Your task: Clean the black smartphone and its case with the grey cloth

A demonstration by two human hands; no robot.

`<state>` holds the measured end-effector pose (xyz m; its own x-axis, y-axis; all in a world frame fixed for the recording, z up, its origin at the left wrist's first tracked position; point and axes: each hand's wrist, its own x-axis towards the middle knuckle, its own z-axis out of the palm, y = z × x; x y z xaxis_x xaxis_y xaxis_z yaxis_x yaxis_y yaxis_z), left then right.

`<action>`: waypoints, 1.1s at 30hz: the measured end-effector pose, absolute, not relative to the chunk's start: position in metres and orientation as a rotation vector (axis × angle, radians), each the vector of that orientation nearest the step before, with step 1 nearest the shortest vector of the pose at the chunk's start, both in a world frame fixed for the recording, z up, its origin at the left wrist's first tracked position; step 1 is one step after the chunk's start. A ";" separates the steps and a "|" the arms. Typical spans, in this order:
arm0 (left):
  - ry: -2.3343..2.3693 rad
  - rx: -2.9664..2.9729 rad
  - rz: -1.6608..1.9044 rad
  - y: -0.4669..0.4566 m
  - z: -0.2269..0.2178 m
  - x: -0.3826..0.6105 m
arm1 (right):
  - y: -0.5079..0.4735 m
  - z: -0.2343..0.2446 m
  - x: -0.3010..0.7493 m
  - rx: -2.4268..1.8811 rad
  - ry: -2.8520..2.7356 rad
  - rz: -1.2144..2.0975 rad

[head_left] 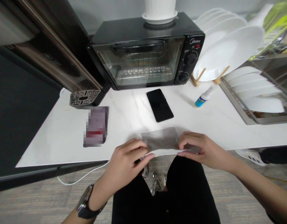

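Observation:
A thin grey cloth with a whitish, finely toothed near edge stretches between my hands at the front edge of the counter. My left hand pinches its left end between thumb and fingers. At the other end my right hand grips it in the same way, and a bit of grey shows beneath those fingers. The cloth's far part lies over the countertop. Beyond it a black phone rests with its dark screen up. Farther right stands a small spray bottle with a blue label.
A black toaster oven stands at the back, a white pot on top. On the left are a drinks machine and a pixelated flat item. White plates lean in a wooden rack near the sink at right.

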<state>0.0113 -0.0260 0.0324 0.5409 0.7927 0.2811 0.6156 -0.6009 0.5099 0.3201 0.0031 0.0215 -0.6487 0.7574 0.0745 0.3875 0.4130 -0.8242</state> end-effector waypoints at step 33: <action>1.650 2.322 0.308 0.010 0.023 0.011 | 0.032 0.002 0.301 -1.327 -2.053 0.924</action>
<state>0.0109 0.0098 0.0229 0.3266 0.9451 0.0139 0.8864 -0.3114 0.3424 0.3013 0.0324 0.0016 -0.3835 0.9215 0.0615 0.5652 0.2868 -0.7735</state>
